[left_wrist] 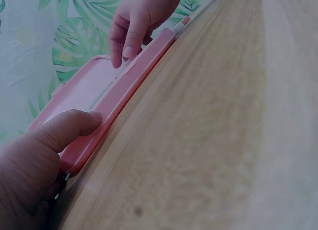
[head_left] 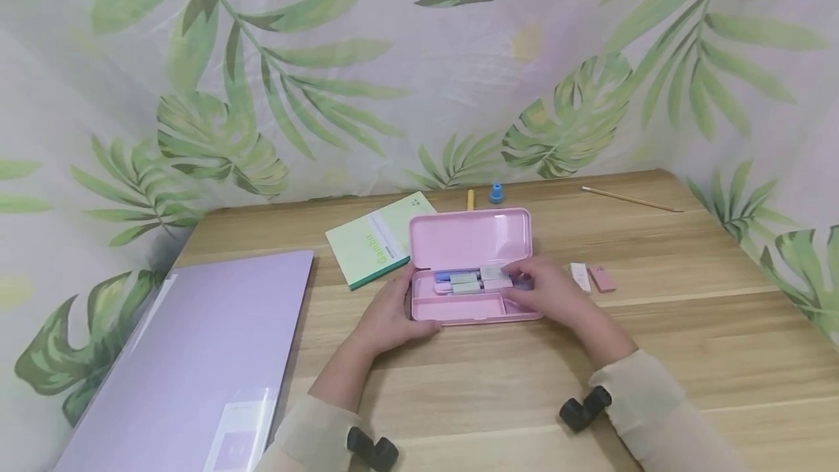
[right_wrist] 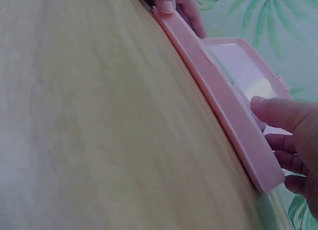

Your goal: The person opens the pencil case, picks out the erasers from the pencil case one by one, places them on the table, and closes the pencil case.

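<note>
Counter [head_left: 459,414]: wood, leafy wall [head_left: 328,57] behind.
Panel [head_left: 210,341]: purple, 8 o'clock from the case [head_left: 457,307].
Left hand [head_left: 388,317]: grasping the case's 9 o'clock end.
Lid [head_left: 468,237]: raised.
Right hand [head_left: 549,290]: over the 3 o'clock end, at the pens [head_left: 448,277]; cannot tell whether grasping.
Notebook [head_left: 357,246]: 10 o'clock.
Pencil [head_left: 631,199]: 2 o'clock.

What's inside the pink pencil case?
The open pencil case holds a blue pen-like item and a paler one, both partly under pale labels or wrappers. The right hand covers part of the right end, so anything beneath can't be seen.
</note>
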`<state>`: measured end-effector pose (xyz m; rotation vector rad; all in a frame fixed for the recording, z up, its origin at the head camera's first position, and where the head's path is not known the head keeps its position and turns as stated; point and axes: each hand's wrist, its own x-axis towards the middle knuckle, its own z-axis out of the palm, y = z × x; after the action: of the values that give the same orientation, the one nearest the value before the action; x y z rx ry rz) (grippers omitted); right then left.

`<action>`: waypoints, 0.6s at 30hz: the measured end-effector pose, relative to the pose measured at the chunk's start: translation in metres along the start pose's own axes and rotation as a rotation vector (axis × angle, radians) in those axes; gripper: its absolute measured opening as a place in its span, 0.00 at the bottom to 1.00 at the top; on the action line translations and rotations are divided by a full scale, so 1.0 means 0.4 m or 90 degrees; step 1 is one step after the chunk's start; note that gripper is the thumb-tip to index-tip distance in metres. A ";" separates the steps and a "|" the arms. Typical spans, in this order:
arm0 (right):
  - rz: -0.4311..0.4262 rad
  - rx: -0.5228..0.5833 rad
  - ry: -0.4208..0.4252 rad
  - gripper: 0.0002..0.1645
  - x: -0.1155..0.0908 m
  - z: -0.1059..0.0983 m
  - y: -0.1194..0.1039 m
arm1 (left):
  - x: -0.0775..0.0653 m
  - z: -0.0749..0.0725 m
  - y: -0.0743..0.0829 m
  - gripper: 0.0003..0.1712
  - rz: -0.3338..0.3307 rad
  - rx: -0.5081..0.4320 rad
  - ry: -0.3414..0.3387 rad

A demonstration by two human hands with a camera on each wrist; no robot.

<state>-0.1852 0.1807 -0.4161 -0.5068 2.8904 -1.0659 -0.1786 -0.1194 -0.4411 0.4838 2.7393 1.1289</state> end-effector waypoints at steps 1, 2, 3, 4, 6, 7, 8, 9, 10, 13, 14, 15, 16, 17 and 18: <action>0.004 -0.009 -0.002 0.23 0.001 0.004 -0.003 | 0.000 0.000 0.001 0.69 -0.001 0.000 -0.002; 0.008 -0.014 -0.004 0.23 0.001 0.006 -0.005 | 0.001 -0.001 0.002 0.69 -0.002 0.000 -0.002; 0.012 -0.018 -0.007 0.23 0.002 0.008 -0.007 | 0.002 -0.002 0.003 0.69 -0.003 -0.001 -0.003; 0.017 -0.021 -0.010 0.23 0.003 0.008 -0.009 | 0.003 -0.002 0.004 0.69 -0.002 -0.001 -0.002; 0.026 -0.020 -0.012 0.22 0.004 0.006 -0.012 | 0.005 -0.004 0.007 0.69 -0.002 0.000 -0.001; 0.031 -0.020 -0.013 0.22 0.005 0.005 -0.012 | 0.006 -0.005 0.008 0.68 -0.001 0.000 0.000; 0.031 -0.023 -0.016 0.22 0.005 0.004 -0.013 | 0.006 -0.006 0.008 0.68 -0.001 -0.001 0.000; 0.033 -0.026 -0.019 0.23 0.005 0.003 -0.014 | 0.006 -0.007 0.008 0.68 0.001 -0.001 0.000; 0.034 -0.028 -0.022 0.23 0.005 0.002 -0.014 | 0.006 -0.007 0.008 0.68 0.001 0.000 -0.001; 0.020 -0.035 -0.031 0.24 0.000 0.000 -0.016 | 0.003 -0.007 0.006 0.68 -0.004 0.002 -0.006; 0.012 -0.034 -0.030 0.24 -0.003 -0.001 -0.017 | 0.001 -0.006 0.005 0.68 -0.005 0.001 -0.007; 0.006 -0.033 -0.027 0.25 -0.007 -0.003 -0.018 | 0.000 -0.006 0.003 0.68 -0.006 0.002 -0.007; -0.002 -0.031 -0.021 0.25 -0.009 -0.007 -0.018 | 0.000 -0.005 0.003 0.68 -0.008 0.005 -0.007; -0.008 -0.028 -0.014 0.25 -0.013 -0.013 -0.019 | 0.000 -0.005 0.003 0.68 -0.005 0.005 -0.006; -0.012 -0.027 -0.006 0.26 -0.017 -0.019 -0.019 | 0.000 -0.004 0.002 0.68 -0.003 0.005 -0.004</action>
<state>-0.1776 0.1820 -0.4059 -0.5394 2.9112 -1.0045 -0.1787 -0.1200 -0.4393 0.4815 2.7388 1.1133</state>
